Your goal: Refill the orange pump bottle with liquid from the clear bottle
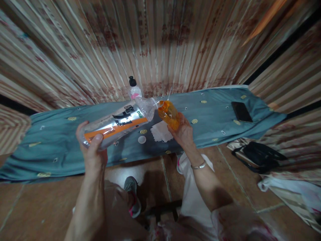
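Left hand [91, 145] grips clear bottle [117, 124]; right hand [184, 132] orange bottle [170, 114].

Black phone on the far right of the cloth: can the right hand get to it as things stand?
Probably not at once: the right hand is gripping the small orange bottle at the clear bottle's mouth. The phone lies uncovered on the blue cloth, with nothing between.

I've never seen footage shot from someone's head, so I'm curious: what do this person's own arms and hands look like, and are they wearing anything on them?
Both forearms are bare, with no sleeves in view and no gloves. The left hand wears nothing that shows. By the right hand, a thin silver-coloured bangle circles the wrist.
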`<act>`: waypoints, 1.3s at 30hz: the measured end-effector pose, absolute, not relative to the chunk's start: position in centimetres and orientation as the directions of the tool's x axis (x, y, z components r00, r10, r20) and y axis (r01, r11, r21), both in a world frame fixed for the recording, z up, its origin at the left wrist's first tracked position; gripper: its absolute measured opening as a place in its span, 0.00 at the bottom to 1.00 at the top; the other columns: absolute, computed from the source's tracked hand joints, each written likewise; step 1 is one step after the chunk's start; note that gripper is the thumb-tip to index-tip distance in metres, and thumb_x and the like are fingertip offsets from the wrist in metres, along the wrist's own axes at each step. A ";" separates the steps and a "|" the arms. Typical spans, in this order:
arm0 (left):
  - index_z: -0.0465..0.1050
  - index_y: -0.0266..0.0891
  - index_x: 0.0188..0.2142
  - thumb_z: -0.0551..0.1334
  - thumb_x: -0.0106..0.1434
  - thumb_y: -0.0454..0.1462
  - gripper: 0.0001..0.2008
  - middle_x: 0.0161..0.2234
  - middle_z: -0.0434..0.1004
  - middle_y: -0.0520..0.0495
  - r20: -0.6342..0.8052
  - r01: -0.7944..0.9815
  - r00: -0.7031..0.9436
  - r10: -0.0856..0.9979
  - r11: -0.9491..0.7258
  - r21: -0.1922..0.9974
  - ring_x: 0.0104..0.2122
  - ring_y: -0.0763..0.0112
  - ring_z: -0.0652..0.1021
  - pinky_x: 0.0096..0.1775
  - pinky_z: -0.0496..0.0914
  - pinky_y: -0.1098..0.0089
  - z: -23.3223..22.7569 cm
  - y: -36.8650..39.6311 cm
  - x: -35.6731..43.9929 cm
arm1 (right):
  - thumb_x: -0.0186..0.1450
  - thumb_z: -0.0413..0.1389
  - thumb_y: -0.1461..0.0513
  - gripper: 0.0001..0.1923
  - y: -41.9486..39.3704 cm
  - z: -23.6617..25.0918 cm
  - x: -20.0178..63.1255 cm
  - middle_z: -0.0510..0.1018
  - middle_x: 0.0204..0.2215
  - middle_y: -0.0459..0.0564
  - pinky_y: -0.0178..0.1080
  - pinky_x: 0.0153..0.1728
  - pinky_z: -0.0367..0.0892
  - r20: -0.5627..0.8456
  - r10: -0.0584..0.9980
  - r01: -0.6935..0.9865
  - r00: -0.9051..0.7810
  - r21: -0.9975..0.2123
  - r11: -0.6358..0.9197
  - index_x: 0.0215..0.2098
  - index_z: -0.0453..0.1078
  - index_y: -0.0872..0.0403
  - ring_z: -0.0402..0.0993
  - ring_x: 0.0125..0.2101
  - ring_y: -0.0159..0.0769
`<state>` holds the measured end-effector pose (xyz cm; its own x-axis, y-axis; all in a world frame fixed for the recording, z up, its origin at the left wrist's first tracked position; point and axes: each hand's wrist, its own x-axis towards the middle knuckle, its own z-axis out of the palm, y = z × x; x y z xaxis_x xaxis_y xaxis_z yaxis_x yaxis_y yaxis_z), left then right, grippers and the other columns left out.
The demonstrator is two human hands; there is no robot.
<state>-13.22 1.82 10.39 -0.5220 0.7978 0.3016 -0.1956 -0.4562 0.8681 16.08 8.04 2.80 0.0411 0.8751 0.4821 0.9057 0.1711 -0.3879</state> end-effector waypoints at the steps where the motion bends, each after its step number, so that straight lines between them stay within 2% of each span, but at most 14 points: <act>1: 0.76 0.51 0.42 0.76 0.44 0.38 0.24 0.39 0.76 0.51 0.295 -0.197 -0.520 0.801 -0.449 0.872 0.38 0.64 0.78 0.31 0.79 0.67 10.4 1.8 -13.3 | 0.65 0.61 0.55 0.37 8.0 2.8 16.1 0.77 0.55 0.70 0.52 0.51 0.75 0.479 0.877 0.906 0.041 -0.388 0.170 0.65 0.58 0.64 0.75 0.54 0.54; 11: 0.76 0.52 0.41 0.76 0.44 0.38 0.23 0.39 0.75 0.49 0.300 -0.182 -0.521 0.799 -0.447 0.876 0.38 0.62 0.77 0.28 0.79 0.65 10.4 1.8 -13.3 | 0.64 0.62 0.56 0.37 8.1 3.0 16.0 0.77 0.54 0.69 0.52 0.53 0.74 0.463 0.885 0.902 0.041 -0.398 0.166 0.65 0.57 0.64 0.75 0.55 0.53; 18: 0.75 0.47 0.44 0.77 0.38 0.42 0.32 0.38 0.73 0.51 0.293 -0.153 -0.539 0.790 -0.434 0.888 0.35 0.68 0.75 0.30 0.79 0.65 10.6 2.1 -13.1 | 0.65 0.61 0.56 0.36 8.1 2.9 16.0 0.77 0.55 0.69 0.53 0.52 0.74 0.470 0.881 0.904 0.045 -0.394 0.165 0.65 0.57 0.64 0.75 0.55 0.55; 22: 0.75 0.46 0.43 0.78 0.37 0.41 0.31 0.38 0.73 0.51 0.275 -0.175 -0.542 0.794 -0.426 0.888 0.35 0.68 0.75 0.31 0.79 0.65 10.7 2.1 -13.0 | 0.64 0.62 0.57 0.37 8.0 3.2 15.9 0.76 0.55 0.71 0.52 0.53 0.74 0.441 0.896 0.911 0.043 -0.387 0.146 0.65 0.57 0.66 0.74 0.56 0.54; 31: 0.75 0.45 0.42 0.78 0.36 0.41 0.31 0.37 0.74 0.50 0.277 -0.181 -0.557 0.783 -0.440 0.880 0.36 0.67 0.76 0.29 0.78 0.69 10.6 2.1 -13.2 | 0.64 0.62 0.56 0.36 8.0 3.1 16.0 0.77 0.55 0.69 0.53 0.53 0.74 0.467 0.883 0.901 0.040 -0.400 0.171 0.65 0.58 0.63 0.75 0.55 0.54; 39: 0.75 0.47 0.44 0.78 0.37 0.42 0.31 0.39 0.73 0.51 0.287 -0.151 -0.536 0.794 -0.425 0.892 0.35 0.68 0.75 0.30 0.79 0.66 10.7 2.1 -13.0 | 0.65 0.61 0.56 0.36 8.1 2.9 16.0 0.77 0.55 0.69 0.53 0.53 0.74 0.479 0.876 0.892 0.049 -0.416 0.178 0.65 0.57 0.63 0.75 0.55 0.54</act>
<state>-13.05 2.10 10.74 -0.5363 0.7936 0.2874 -0.1514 -0.4254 0.8922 16.02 8.06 2.88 0.0487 0.8765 0.4790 0.8917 0.1779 -0.4162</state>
